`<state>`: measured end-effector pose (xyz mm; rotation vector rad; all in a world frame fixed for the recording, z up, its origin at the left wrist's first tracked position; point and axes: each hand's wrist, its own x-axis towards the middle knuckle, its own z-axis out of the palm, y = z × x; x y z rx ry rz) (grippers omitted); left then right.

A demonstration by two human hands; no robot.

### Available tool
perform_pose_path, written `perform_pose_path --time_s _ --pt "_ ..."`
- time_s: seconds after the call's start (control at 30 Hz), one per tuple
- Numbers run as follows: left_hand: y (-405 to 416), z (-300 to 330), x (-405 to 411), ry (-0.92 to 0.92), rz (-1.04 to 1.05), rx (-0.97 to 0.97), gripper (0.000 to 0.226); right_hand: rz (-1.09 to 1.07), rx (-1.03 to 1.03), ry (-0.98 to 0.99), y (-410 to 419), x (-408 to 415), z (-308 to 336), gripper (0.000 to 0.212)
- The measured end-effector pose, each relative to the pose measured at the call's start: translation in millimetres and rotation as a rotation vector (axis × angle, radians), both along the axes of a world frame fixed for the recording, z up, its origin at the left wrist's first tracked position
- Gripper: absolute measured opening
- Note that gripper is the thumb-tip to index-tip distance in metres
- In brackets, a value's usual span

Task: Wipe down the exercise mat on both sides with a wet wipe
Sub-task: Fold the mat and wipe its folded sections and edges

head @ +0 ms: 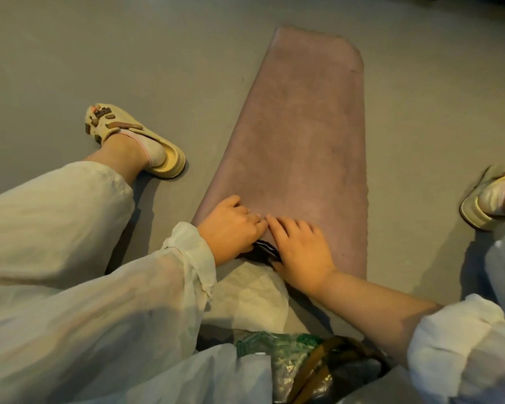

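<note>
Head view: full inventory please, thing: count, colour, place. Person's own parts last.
exercise mat: 1, dusky pink, flat on the floor, running away from the person
wet wipe: 1, white, on the mat's near end below the hands
dark item: 1, black, between the hands; cannot tell what it is
plastic bag: 1, green and clear, bottom centre
floor: grey
sandals: 2, cream, one each side of the mat
left hand: on the mat, fingers curled
right hand: on the mat, fingers lying forward
</note>
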<state>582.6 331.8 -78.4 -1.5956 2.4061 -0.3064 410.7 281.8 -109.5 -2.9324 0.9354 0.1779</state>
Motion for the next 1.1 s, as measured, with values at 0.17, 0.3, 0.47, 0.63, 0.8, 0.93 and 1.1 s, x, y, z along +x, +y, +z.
perform_pose_path --time_s 0.17,0.3,0.47,0.63,0.8,0.93,1.1 --pt "-13 30 -22 0.021 0.058 -0.067 0.032 0.014 0.049 -0.058 -25 -15 30 0.07" --pt "-25 67 -37 0.048 0.074 -0.257 0.024 0.037 -0.037 -0.18 -56 -29 69 0.063" --pt "-56 115 -34 0.259 0.022 -0.435 0.087 -0.047 -0.063 -0.232 -91 -61 112 0.042" --pt "-98 144 -38 0.881 -0.014 -0.181 0.123 -0.189 -0.115 -0.26 -115 -109 150 0.023" --pt "-132 129 -70 1.044 -0.073 -0.129 0.12 -0.266 -0.219 -0.146 -150 -171 175 0.023" --pt "-151 79 -81 0.861 -0.13 -0.145 0.131 -0.436 -0.19 -0.201 -179 -219 185 0.02" --pt "-190 39 -120 0.508 0.006 -0.281 0.14 -0.541 -0.122 -0.234 -208 -255 170 0.029"
